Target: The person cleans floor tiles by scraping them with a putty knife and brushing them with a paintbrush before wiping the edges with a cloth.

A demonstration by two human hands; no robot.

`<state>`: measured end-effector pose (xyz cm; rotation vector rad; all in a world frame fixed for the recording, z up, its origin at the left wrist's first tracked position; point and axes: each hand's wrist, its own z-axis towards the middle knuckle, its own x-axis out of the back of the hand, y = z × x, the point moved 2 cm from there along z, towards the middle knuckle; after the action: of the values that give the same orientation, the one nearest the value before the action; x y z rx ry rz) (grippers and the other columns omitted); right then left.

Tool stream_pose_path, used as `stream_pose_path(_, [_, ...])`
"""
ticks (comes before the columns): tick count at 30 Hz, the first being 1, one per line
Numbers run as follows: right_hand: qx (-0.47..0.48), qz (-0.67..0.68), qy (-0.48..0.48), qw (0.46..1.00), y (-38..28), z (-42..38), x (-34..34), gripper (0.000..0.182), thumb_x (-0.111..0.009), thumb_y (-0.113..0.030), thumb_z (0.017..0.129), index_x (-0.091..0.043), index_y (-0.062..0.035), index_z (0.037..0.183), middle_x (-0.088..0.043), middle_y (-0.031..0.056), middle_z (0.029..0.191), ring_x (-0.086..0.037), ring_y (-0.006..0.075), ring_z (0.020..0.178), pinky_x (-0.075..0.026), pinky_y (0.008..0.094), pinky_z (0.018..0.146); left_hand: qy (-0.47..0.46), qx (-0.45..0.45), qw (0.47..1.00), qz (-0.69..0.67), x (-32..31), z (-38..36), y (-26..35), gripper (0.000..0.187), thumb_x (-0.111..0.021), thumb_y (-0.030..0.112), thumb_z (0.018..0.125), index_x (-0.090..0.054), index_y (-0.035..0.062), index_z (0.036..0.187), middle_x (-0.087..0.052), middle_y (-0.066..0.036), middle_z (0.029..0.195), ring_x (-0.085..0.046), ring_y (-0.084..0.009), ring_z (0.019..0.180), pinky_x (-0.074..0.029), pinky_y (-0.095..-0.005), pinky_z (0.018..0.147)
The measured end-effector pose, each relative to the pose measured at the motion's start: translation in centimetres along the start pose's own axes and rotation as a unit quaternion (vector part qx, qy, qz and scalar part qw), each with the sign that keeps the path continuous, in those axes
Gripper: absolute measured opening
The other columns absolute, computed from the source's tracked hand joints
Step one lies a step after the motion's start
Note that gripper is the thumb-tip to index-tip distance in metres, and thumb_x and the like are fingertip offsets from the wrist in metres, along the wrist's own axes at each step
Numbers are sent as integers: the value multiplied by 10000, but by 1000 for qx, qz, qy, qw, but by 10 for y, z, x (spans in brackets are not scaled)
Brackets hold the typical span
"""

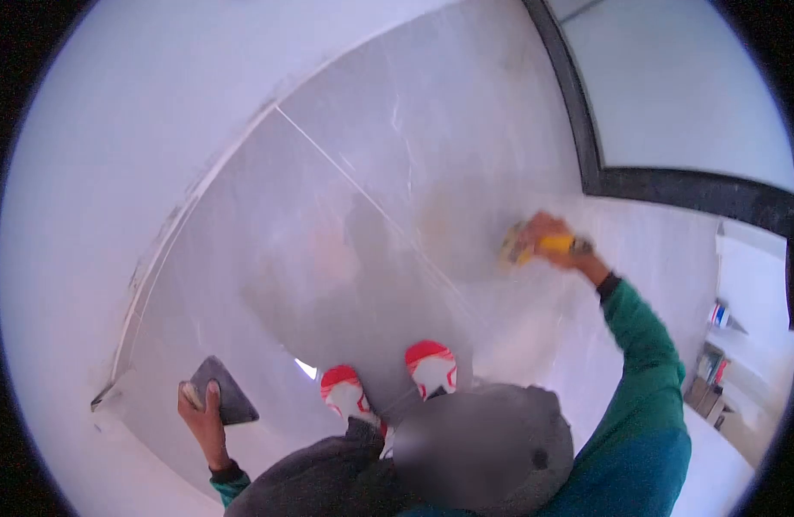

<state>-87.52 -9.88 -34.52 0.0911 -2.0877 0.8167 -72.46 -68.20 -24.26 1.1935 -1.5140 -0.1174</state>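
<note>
My left hand is closed around the handle of a dark, square-bladed trowel, held low at the left, thumb on top. At the right, my right hand is closed on a yellow tool with a dark end near the wrist. The tool's yellow front end is at the large grey, marbled surface; motion blur hides its exact kind. Pale smears and a dull patch show on the surface around it. Both arms wear green sleeves with dark cuffs.
Red and white shoes stand at the lower middle. A grey cap covers part of the bottom. A dark frame edges a pale panel at the upper right. Small boxes sit at far right. A white wall curves along the left.
</note>
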Motion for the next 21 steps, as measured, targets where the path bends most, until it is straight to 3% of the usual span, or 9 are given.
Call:
stream_pose_path(1, [89,123,92,984,16,12,7,167,-618,-282,750,-574,-121,740,-594,34,785,-541,233,795,-402,387,779,1,2,999,-33,-3,-4,9,273,-617,205,775,-434,2,781,-426,-32,704,-388,-134,673,-369,-269,631])
stream_pose_path(4, [141,-43,205,968,-24,97,55,186,-550,-271,803,-563,-92,753,-545,56,752,-515,244,745,-420,353,708,-3,-85,995,49,-12,-1,30,272,-623,208,774,-448,1,785,-443,-32,698,-389,-131,663,-372,-264,626])
stream_pose_path(7, [354,85,393,844,-51,210,57,236,-635,-312,741,-591,-95,823,-569,77,807,-537,233,781,-422,356,724,-41,-114,992,33,-25,6,65,281,-633,220,769,-459,0,783,-455,-29,697,-389,-124,662,-373,-263,620])
stream_pose_path(10, [250,199,353,879,-68,245,14,238,-663,-285,695,-580,-110,833,-559,76,815,-527,244,787,-411,357,721,-47,-155,983,90,-26,9,67,287,-641,228,765,-466,0,772,-468,-31,691,-396,-117,656,-376,-261,617])
stream_pose_path(13, [314,157,256,901,-51,145,-46,209,-639,-222,703,-534,-125,857,-533,75,907,-493,270,855,-389,373,745,-29,-156,982,103,-14,-2,56,291,-638,231,765,-461,0,756,-472,-45,686,-408,-123,652,-381,-269,612])
stream_pose_path(15, [213,215,175,937,-32,41,-74,115,-591,-209,780,-518,-124,756,-541,44,813,-525,219,786,-396,352,710,-1,-107,988,108,1,-4,29,286,-631,228,764,-463,-4,762,-474,-54,686,-416,-137,650,-388,-284,610])
stream_pose_path(18, [152,105,118,976,-15,-78,-49,167,-578,-271,782,-517,-129,719,-549,28,788,-527,229,762,-393,359,706,14,-70,996,49,3,-12,0,285,-626,223,766,-459,-8,766,-472,-53,687,-420,-144,651,-390,-286,614])
stream_pose_path(19, [134,134,93,977,-12,-88,-42,170,-565,-272,785,-516,-128,709,-546,30,766,-519,236,753,-386,358,704,3,-76,995,72,2,-16,2,293,-624,225,768,-452,-12,764,-469,-47,689,-415,-144,653,-384,-280,614])
stream_pose_path(21, [117,-60,53,990,-20,-65,-22,148,-549,-249,781,-513,-130,700,-524,41,711,-497,244,714,-378,357,677,12,-95,991,98,-10,-18,10,295,-625,226,771,-451,-12,764,-467,-44,687,-409,-140,650,-380,-276,611])
